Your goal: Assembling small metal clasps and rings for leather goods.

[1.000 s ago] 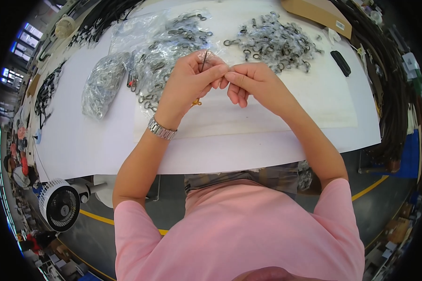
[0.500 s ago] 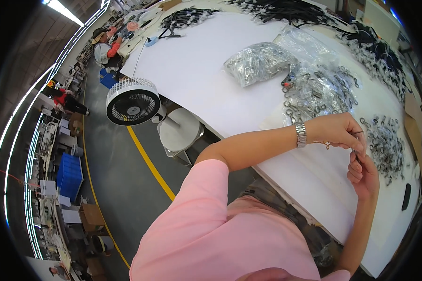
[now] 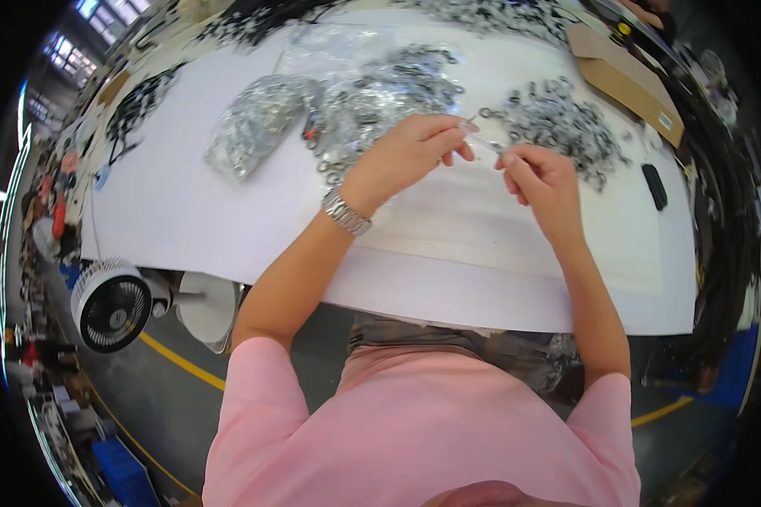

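Observation:
Above the table, both hands pinch a small, thin, clear plastic piece (image 3: 484,142), stretched between them. My left hand (image 3: 406,156), with a metal watch (image 3: 347,213) on its wrist, grips one end between thumb and forefinger. My right hand (image 3: 543,182) is closed on the other end, where a small dark bit shows; I cannot make out its kind. Just beyond the right hand lies a pile of small metal rings or hooks with clear plastic (image 3: 558,122). Past the left hand is a larger heap of similar metal pieces and clear bags (image 3: 380,93).
A full clear plastic bag (image 3: 258,122) sits left of the heap. Black straps (image 3: 258,21) lie along the far edge. An open cardboard box (image 3: 621,76) and a black oblong object (image 3: 654,187) are at the right. A fan (image 3: 114,308) stands by a stool (image 3: 207,313) at lower left.
My view has swung to the right, so the table now lies straight ahead. My hands, close together before, have moved apart, with the clear plastic piece showing between them.

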Motion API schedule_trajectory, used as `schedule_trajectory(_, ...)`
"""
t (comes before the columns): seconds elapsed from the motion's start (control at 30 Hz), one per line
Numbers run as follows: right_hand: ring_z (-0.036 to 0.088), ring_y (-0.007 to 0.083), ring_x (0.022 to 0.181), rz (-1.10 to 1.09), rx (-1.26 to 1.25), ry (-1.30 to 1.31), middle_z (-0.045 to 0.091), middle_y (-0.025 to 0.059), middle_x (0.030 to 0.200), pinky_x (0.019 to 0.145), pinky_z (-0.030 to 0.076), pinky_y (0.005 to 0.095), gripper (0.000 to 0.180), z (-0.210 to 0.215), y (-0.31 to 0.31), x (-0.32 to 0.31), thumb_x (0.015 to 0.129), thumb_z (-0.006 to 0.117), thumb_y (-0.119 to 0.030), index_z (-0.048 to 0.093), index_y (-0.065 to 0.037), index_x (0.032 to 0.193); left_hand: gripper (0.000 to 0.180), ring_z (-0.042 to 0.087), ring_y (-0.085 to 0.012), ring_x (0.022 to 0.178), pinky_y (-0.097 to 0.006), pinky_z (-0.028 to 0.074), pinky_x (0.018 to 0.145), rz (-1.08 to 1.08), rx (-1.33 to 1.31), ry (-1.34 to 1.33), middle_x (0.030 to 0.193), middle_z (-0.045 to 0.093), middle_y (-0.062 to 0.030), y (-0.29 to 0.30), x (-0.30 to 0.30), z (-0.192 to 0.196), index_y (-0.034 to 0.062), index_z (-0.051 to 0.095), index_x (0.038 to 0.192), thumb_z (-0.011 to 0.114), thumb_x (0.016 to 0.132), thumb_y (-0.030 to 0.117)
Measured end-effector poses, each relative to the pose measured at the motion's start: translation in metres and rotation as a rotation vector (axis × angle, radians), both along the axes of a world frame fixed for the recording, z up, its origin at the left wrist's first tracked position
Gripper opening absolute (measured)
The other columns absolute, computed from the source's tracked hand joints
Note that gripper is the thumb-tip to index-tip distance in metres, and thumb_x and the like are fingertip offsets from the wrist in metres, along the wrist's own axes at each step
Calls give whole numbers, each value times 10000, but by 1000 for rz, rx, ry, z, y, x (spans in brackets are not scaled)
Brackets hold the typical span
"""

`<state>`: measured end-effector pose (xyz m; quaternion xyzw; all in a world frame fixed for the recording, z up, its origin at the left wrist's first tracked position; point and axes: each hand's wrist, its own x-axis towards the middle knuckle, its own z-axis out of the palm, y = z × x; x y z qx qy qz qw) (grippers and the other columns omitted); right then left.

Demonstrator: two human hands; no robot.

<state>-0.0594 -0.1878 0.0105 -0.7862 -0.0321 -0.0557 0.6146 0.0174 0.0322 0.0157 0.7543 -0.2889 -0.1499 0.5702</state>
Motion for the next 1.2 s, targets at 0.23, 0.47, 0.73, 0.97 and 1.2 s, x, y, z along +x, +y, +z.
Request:
schedule_trajectory(0.23, 617, 285, 595, -213, -510, -397, 641, 126, 675, 565, 474, 398, 155, -16, -3, -5, 907, 658, -142, 683, -25, 808, 332, 516, -66, 715, -215, 424, 633, -187, -185, 335, 938, 714, -85, -20, -16, 1, -24, 621, 1296, 493, 1084, 198)
schedule_trajectory(0.47, 640, 301, 608, -171, -681, -599, 632, 100, 673, 546, 485, 422, 162, -14, 0, -5, 916, 647, -132, 607, -74, 770, 209, 523, -66, 697, -219, 425, 613, -207, -239, 507, 877, 686, -64, -32, -19, -17, 39, 603, 992, 497, 1087, 191)
schedule_trajectory(0.73, 659, 267, 624, -152, -804, -750, 631, 62, 707, 528, 506, 387, 101, -27, 1, -3, 835, 697, -96, 614, -71, 886, 223, 499, -64, 667, -213, 408, 599, -151, -192, 489, 828, 642, -35, -30, -23, -17, 29, 616, 975, 484, 1092, 164)
schedule_trajectory(0.97, 666, 264, 646, -144, -857, -796, 625, 56, 709, 555, 518, 382, 109, -23, -1, -8, 802, 676, -113, 575, -80, 823, 214, 490, -54, 662, -206, 374, 572, -62, -265, 457, 803, 615, -21, -36, -31, -20, 31, 604, 933, 491, 1083, 133)
schedule_trajectory(1.2, 673, 268, 656, -119, -816, -795, 636, 68, 718, 572, 522, 388, 94, -25, 0, -5, 822, 659, -100, 568, -79, 817, 181, 466, -52, 617, -204, 346, 537, -65, -330, 544, 800, 604, -10, -30, -21, -29, 14, 641, 1011, 525, 1075, 137)
